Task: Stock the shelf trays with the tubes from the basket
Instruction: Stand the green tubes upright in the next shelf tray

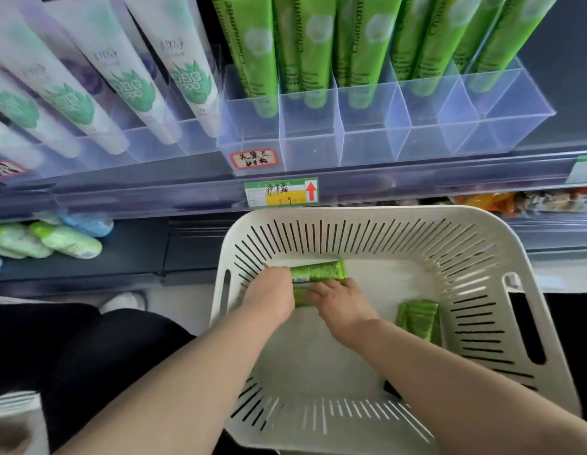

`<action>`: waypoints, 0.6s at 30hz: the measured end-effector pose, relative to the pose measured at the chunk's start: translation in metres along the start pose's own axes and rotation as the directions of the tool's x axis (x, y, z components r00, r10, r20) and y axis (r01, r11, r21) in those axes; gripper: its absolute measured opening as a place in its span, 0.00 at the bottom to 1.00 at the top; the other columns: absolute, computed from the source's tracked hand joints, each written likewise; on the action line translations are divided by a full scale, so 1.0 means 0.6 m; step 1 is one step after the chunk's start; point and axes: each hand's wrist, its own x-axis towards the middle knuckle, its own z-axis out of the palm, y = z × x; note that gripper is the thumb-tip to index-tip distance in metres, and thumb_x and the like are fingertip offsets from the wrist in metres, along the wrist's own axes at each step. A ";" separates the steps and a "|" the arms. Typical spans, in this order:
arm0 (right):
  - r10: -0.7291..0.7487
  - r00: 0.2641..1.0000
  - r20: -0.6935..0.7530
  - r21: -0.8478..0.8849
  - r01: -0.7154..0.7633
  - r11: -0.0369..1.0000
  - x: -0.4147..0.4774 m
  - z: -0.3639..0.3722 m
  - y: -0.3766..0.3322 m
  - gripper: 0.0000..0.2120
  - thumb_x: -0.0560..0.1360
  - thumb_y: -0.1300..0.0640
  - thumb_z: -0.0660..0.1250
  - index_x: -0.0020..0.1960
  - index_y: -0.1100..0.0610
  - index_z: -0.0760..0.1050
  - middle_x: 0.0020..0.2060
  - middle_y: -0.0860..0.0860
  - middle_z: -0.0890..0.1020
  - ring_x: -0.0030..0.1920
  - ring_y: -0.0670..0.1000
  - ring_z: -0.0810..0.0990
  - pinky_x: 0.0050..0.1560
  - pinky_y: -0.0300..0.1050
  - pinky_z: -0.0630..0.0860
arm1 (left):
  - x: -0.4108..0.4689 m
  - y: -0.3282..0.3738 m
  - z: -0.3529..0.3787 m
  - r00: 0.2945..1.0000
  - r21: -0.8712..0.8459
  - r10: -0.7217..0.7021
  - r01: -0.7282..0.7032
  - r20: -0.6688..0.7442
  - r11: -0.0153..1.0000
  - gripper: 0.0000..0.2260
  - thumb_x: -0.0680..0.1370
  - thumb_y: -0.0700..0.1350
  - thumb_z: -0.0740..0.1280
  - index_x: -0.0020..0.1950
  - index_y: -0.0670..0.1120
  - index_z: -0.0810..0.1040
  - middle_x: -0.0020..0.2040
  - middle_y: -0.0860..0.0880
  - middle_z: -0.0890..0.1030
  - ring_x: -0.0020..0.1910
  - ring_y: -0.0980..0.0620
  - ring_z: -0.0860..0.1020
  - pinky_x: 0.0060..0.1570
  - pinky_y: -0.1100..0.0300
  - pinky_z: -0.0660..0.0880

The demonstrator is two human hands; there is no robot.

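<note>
Two green tubes (pixel 318 272) lie stacked at about 10 o'clock on the floor of a white slotted basket (pixel 482 244), with both of a person's bare hands on them. The left hand (pixel 269 293) covers their left end, its grip folded down over them. The right hand (pixel 343 305) lies across the lower tube from the 5 o'clock side, fingers (pixel 321 287) spread on the wrapper. Whether that grip has closed round the tube cannot be told.

A second bunch of green tubes (pixel 418 318) rests at 3 o'clock in the basket, well apart from the hands.

Above the basket, at 12 o'clock, a clear divided tray (pixel 367 146) sits on the shelf. Tall green tubes (pixel 315 44) stand in its rear compartments. A red-edged handwritten label (pixel 254 159) is stuck to the tray's front left corner, and a green and yellow price tag (pixel 280 192) with a red arrow hangs on the shelf rail just below.

At 10 o'clock, white tubes (pixel 128 77) with green leaf prints stand in a neighbouring tray. Pale green and blue bottles (pixel 65 239) lie on the lower shelf at 9 o'clock.
</note>
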 end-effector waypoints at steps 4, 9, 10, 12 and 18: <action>0.199 0.978 0.061 -0.075 -0.194 0.978 -0.032 -0.012 0.033 0.11 0.75 0.58 0.63 0.57 0.53 0.71 0.52 0.51 0.79 0.54 0.55 0.74 0.54 0.51 0.65 | 0.017 0.005 0.012 0.999 0.000 0.042 -0.042 -0.027 0.999 0.12 0.75 0.33 0.61 0.55 0.42 0.76 0.48 0.45 0.76 0.50 0.44 0.77 0.43 0.55 0.70; 0.219 0.971 0.091 0.054 -0.225 0.973 -0.008 -0.022 0.025 0.19 0.74 0.53 0.67 0.63 0.54 0.68 0.57 0.52 0.76 0.58 0.56 0.73 0.57 0.52 0.68 | 0.031 0.015 0.021 0.990 -0.008 0.070 -0.071 -0.125 0.997 0.16 0.74 0.32 0.62 0.60 0.43 0.77 0.55 0.45 0.78 0.54 0.45 0.77 0.53 0.53 0.75; 0.187 0.977 0.102 0.123 -0.199 0.972 -0.001 -0.020 0.016 0.21 0.74 0.52 0.67 0.65 0.54 0.66 0.59 0.53 0.75 0.60 0.56 0.72 0.58 0.51 0.68 | 0.033 0.015 0.021 0.984 0.000 0.077 -0.078 -0.159 0.997 0.16 0.74 0.33 0.63 0.60 0.43 0.77 0.55 0.46 0.78 0.55 0.46 0.77 0.54 0.53 0.74; 0.162 0.981 0.111 0.193 -0.181 0.965 0.006 -0.008 0.004 0.23 0.75 0.54 0.66 0.67 0.54 0.64 0.62 0.53 0.74 0.63 0.56 0.71 0.60 0.51 0.68 | 0.036 0.013 0.019 0.976 0.013 0.101 -0.101 -0.193 0.995 0.15 0.74 0.34 0.63 0.59 0.43 0.78 0.55 0.47 0.78 0.55 0.46 0.77 0.54 0.55 0.73; 0.251 0.952 0.175 0.092 -0.269 0.959 -0.019 -0.003 0.037 0.25 0.70 0.61 0.64 0.67 0.51 0.67 0.57 0.53 0.72 0.59 0.55 0.70 0.57 0.50 0.70 | 0.044 0.008 0.018 0.969 0.058 0.206 -0.200 -0.134 0.978 0.20 0.71 0.29 0.61 0.60 0.43 0.77 0.55 0.46 0.78 0.56 0.46 0.76 0.55 0.52 0.74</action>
